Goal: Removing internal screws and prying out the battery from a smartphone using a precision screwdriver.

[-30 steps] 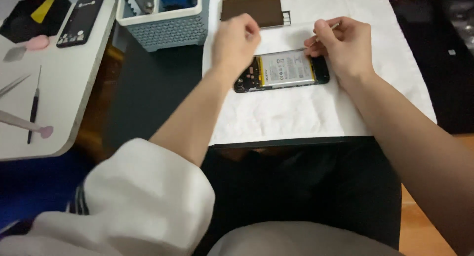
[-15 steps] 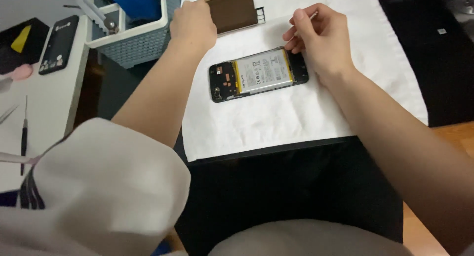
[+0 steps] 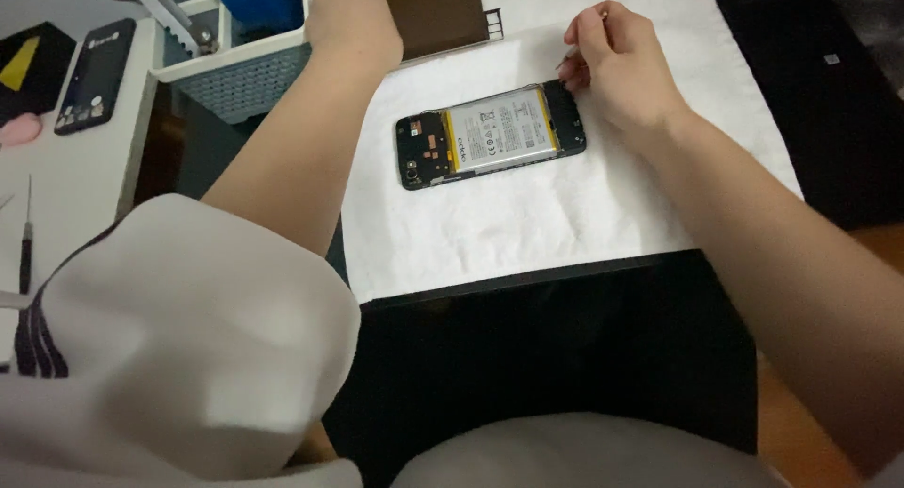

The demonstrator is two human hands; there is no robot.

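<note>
Head view | right hand (image 3: 621,64) pinches thin tool (image 3: 569,53) | left hand (image 3: 353,22) closure unclear | flat opened phone (image 3: 490,135) on white cloth (image 3: 527,224)

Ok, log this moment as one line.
left hand: at basket | right hand: pinching thin tool by open phone | phone: on white cloth, battery exposed

We count 2 hands: left hand (image 3: 353,22), right hand (image 3: 617,64). 2 phones: opened phone (image 3: 490,133), spare phone (image 3: 94,74). 1 basket (image 3: 240,74), 1 white cloth (image 3: 527,224), 1 screwdriver (image 3: 25,234).
</note>
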